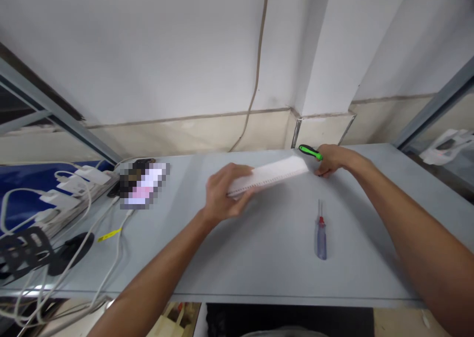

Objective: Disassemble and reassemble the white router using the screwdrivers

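Note:
My left hand [222, 191] grips the near end of a long white ribbed plastic part [272, 175] and holds it a little above the grey table [237, 258]. My right hand [331, 159] is closed around a tool with a green and black handle [310, 152], right at the far end of the white part. Whether the tool's tip touches the part is hidden by my fingers. A screwdriver with a clear blue handle and a red collar [321, 233] lies loose on the table, nearer to me than my right hand.
At the left edge lie white chargers with cables [79, 179], a blurred-out object [144, 184], a yellow tag [109, 235] and a black stand [25, 250]. A wall with a hanging cable [255, 80] closes the back. Metal frame posts stand at both sides.

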A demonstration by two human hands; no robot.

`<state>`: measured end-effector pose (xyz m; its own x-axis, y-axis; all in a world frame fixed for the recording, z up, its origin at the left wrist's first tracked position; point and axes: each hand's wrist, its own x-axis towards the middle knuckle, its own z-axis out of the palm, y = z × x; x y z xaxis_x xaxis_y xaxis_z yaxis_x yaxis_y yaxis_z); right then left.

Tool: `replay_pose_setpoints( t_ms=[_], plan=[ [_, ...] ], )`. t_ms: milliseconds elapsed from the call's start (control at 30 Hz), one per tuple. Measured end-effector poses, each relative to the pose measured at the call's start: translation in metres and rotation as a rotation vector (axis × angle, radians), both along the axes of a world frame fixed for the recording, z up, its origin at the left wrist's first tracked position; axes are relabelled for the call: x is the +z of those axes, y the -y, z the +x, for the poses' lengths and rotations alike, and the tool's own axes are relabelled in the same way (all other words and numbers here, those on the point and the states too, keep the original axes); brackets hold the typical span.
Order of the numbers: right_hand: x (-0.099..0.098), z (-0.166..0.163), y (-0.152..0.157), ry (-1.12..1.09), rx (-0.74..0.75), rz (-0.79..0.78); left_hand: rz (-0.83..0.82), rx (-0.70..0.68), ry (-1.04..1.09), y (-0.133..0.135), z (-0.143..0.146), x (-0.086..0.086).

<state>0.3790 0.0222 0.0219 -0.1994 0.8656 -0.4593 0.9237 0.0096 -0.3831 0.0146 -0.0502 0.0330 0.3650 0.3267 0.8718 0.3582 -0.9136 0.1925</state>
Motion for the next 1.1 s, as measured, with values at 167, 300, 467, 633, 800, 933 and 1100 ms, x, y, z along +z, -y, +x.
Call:
replay_pose_setpoints(
  t_ms=[167, 300, 467, 633, 800, 933, 1100],
  plan=[
    [0.0, 0.0, 0.001, -0.136, 0.026, -0.021, 0.242, -0.079, -0.371, 0.001, 0.015, -0.025],
    [0.011, -0.007, -0.002, -0.293, -0.064, 0.143, 0.276, -0.082, -0.48, -0.001, 0.023, -0.04],
    [0.05, -0.024, 0.013, -0.722, -0.324, 0.48, 0.159, -0.139, -0.431, -0.002, 0.024, -0.035],
    [0.079, -0.065, 0.041, -1.038, -0.236, 0.541, -0.209, 0.047, -0.069, -0.021, 0.009, -0.032],
    [0.075, -0.117, 0.061, -1.227, -0.091, 0.581, -0.662, 0.138, 0.116, -0.045, -0.004, -0.044],
    [0.067, -0.139, 0.072, -1.245, 0.025, 0.492, -0.777, 0.053, 0.094, -0.05, -0.004, -0.052],
    [0.057, -0.144, 0.071, -1.257, 0.088, 0.538, -0.767, 0.0, 0.025, -0.052, -0.002, -0.057]
  ],
)
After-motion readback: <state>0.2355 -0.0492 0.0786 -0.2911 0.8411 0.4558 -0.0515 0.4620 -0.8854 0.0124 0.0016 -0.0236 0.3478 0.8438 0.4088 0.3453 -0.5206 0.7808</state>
